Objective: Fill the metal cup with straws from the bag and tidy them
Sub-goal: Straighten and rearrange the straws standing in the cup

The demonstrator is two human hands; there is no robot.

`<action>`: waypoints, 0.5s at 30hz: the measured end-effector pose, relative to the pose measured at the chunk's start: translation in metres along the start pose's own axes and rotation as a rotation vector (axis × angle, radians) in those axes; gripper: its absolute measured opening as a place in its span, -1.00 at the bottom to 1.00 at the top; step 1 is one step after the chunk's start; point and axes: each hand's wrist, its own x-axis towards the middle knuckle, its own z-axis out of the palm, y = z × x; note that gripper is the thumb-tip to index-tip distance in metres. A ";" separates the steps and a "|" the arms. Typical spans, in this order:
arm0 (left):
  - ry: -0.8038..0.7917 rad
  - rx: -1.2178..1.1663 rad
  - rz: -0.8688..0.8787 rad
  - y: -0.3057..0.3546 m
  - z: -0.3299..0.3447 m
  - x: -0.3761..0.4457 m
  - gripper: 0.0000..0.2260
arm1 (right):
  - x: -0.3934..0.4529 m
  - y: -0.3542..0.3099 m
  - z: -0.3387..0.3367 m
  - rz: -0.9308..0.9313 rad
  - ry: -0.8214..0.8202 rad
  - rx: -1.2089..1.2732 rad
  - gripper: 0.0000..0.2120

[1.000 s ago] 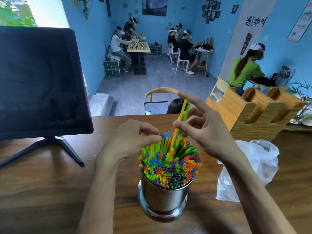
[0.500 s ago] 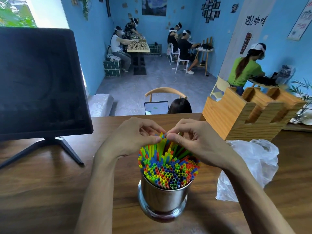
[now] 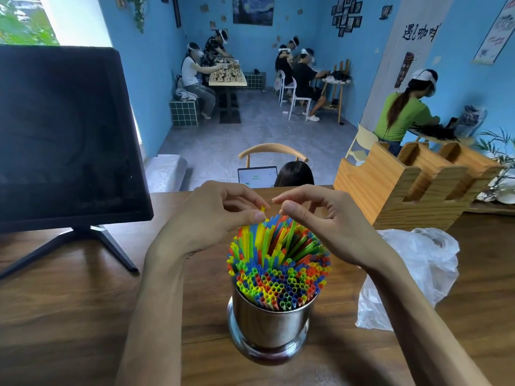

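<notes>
1. While both forearms are stretched forward over the table (image 3: pixel 69 316), the left hand (image 3: pixel 214 218) is held above the far left of the straws (image 3: pixel 278 268), its thumb and forefinger pinched on the tip of a yellow straw (image 3: pixel 262 209).
2. The right hand (image 3: pixel 326 221) is poised above the far right of the bundle, its fingers (image 3: pixel 289 208) curled with thumb and forefinger narrowly apart, gripping nothing visible.
3. The metal cup (image 3: pixel 269 327) is stood on the table between the forearms and is packed with multicoloured straws.
4. The straws are set roughly upright, open ends up, fanning outward; the far ones stand taller.
5. A crumpled plastic bag (image 3: pixel 418 274) is lain right of the cup.
</notes>
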 end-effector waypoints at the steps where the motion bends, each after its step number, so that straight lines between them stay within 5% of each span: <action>1: -0.011 0.000 0.001 0.001 -0.001 0.000 -0.89 | 0.001 0.001 0.001 0.003 -0.014 0.013 -0.70; 7: -0.039 -0.006 0.032 0.007 -0.002 -0.001 -0.90 | 0.007 0.004 0.007 0.027 -0.088 0.049 -0.79; 15: 0.253 -0.095 0.347 0.025 0.005 0.003 -0.74 | 0.012 -0.008 0.017 -0.008 -0.154 0.051 -0.81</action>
